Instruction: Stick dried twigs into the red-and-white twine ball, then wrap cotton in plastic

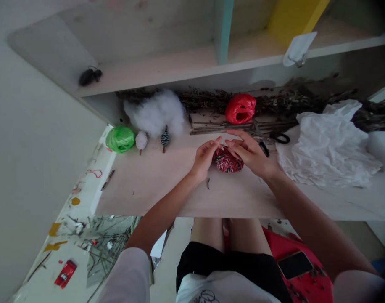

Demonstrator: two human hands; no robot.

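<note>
A ball of red-and-white twine [227,162] lies on the pale wooden desk [167,189]. My left hand [205,158] curls against the ball's left side, fingertips pinched together above it. My right hand [247,151] rests over its right side, fingers bent, its fingertips meeting those of the left. What the fingertips pinch is too small to make out. Black-handled scissors [279,138] lie just right of my right hand.
Along the back lie dry twigs [211,101], a white stuffing tuft [156,111], a red bag [240,108], a green bag [119,139], two small wrapped balls on sticks [164,139] and crumpled white plastic [331,145]. A phone [295,264] lies on a red stool.
</note>
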